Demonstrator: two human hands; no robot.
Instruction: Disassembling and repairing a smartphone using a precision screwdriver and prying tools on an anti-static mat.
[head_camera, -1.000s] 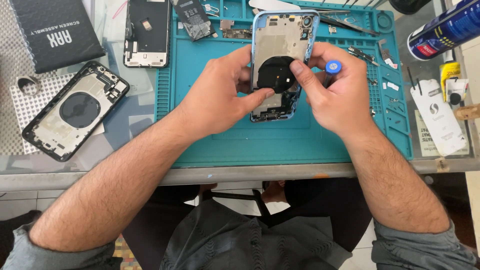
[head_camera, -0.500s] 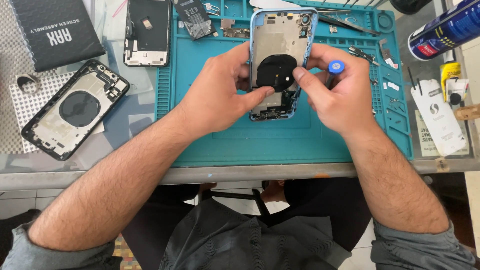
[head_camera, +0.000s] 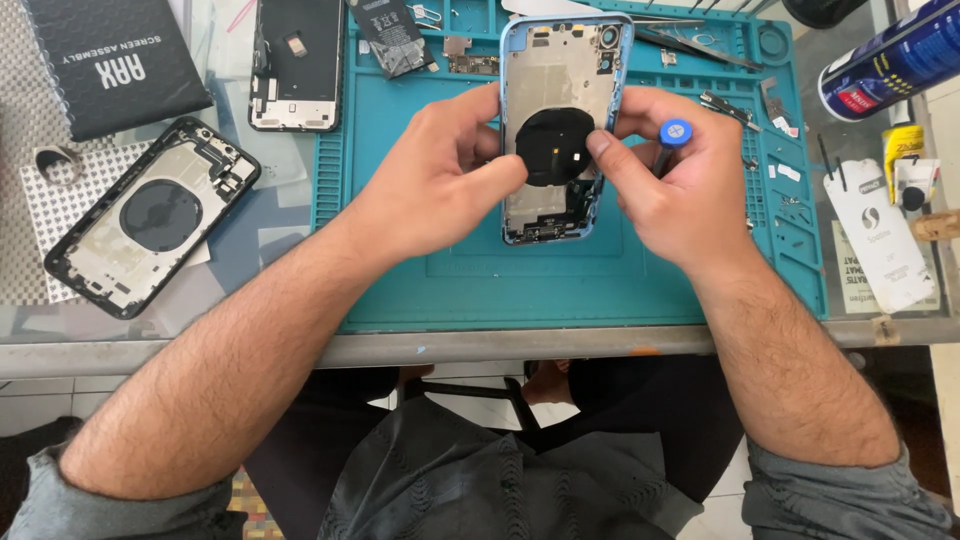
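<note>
While both hands work over the teal silicone repair mat (head_camera: 440, 290), this is how the bench looks from where I stand.

Bench: glass-topped bench (head_camera: 250, 225), with the mat spread across its middle.

Phone shell: light-blue opened phone housing (head_camera: 560, 80), lying lengthwise on the mat, camera end away from the person, its insides bared upward.

Coil: round black disc-shaped coil (head_camera: 548, 145), sitting in the middle of the blue housing, partly under both thumbs.

Left hand: left hand (head_camera: 435, 180) rests on the housing's left edge; the fingers curl narrow around that edge and the thumb presses onto the coil.

Right hand: right hand (head_camera: 665, 190) lies against the housing's right edge; the thumb tip touches the coil, and the fingers are closed around a screwdriver.

Screwdriver: small screwdriver with a round blue cap (head_camera: 676, 132), only the cap and a bit of dark handle showing above the fingers.

Second shell: black phone housing with a round coil (head_camera: 150, 230), lying slanted on the bench left of the mat.

Screen: black phone screen panel (head_camera: 298, 62), face down beyond the mat's upper left corner.

Box: dark flat cardboard box (head_camera: 110, 60), at the far left.

Can: blue spray can with a red band (head_camera: 890, 62), lying at the upper right.
</note>
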